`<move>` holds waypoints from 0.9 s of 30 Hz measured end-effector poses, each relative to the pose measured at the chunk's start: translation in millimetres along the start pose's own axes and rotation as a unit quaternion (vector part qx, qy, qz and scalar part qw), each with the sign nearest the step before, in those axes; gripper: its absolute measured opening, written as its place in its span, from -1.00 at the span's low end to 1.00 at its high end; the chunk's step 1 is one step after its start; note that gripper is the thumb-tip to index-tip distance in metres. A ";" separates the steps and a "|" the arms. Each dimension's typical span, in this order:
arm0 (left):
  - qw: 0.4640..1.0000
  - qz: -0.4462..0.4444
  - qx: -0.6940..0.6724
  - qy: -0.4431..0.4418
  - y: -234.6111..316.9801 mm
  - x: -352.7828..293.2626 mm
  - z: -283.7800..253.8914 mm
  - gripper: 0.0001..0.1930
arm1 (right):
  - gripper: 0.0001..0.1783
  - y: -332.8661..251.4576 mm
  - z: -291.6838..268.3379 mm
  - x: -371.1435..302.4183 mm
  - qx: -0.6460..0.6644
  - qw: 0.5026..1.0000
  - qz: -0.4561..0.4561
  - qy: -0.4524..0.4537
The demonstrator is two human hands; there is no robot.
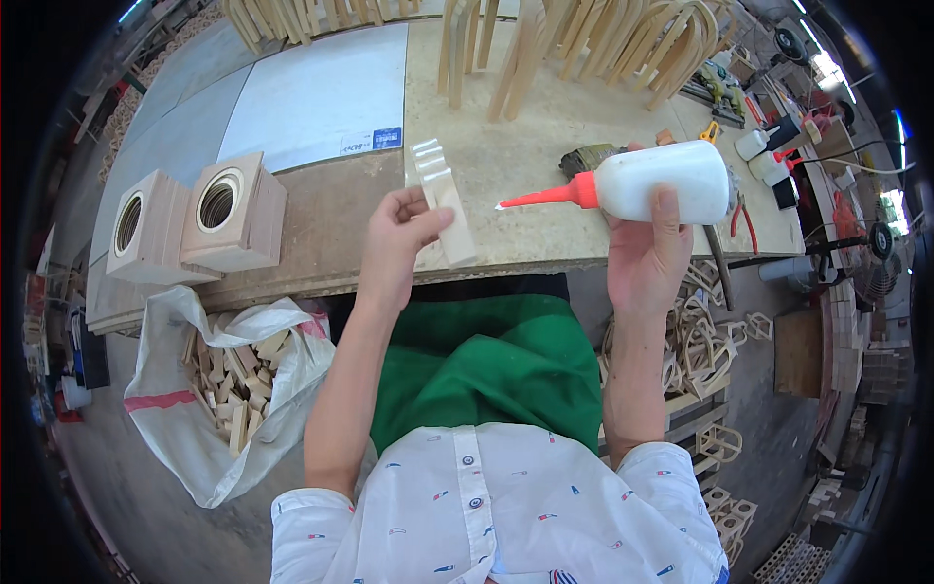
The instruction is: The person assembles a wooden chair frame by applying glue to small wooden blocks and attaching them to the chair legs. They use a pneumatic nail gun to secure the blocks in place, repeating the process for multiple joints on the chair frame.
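My left hand is closed around a small pale wooden piece, thumb across its face. The piece stands tilted just above the table's front edge, and its wavy upper end has shiny whitish patches. In my right hand lies a white glue bottle, gripped by its body and tipped on its side. Its red nozzle points left toward the wooden piece, with a gap between them. A white bead shows at the nozzle tip.
Two wooden blocks with round holes stand at the table's left front. Below them, a white woven sack holds wood offcuts. Arched wooden frames stand at the back. Red-handled pliers and a dark crumpled object lie right.
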State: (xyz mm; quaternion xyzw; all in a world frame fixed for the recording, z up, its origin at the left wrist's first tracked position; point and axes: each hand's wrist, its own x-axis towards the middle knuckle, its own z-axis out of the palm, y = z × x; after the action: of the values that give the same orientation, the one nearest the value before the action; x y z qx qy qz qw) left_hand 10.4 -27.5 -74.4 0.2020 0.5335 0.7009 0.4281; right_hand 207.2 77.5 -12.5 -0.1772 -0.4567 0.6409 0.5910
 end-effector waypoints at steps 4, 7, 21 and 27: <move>0.988 -0.088 -0.126 -0.030 -6.4 23.9 -0.5 -0.58 | -0.29 3.2 -0.9 -7.6 -0.025 0.999 -0.017 -0.029; 0.979 -0.122 -0.165 0.002 -9.4 30.9 5.6 -0.64 | -0.34 5.9 2.1 -11.5 -0.028 0.999 0.004 -0.032; 0.974 -0.144 -0.170 0.030 -17.1 34.4 13.7 -0.61 | -0.59 19.3 10.2 -11.5 0.017 1.000 0.022 0.000; 0.973 -0.153 -0.171 0.030 -18.7 35.2 11.4 -0.64 | -0.64 20.7 5.7 -10.4 -0.012 1.000 -0.004 0.006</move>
State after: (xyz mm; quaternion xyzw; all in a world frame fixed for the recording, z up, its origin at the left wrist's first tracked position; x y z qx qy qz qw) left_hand 6.6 9.0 -93.8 0.0206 0.4434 0.7134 0.5423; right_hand 192.9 68.2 -29.2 -0.1868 -0.4616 0.6316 0.5942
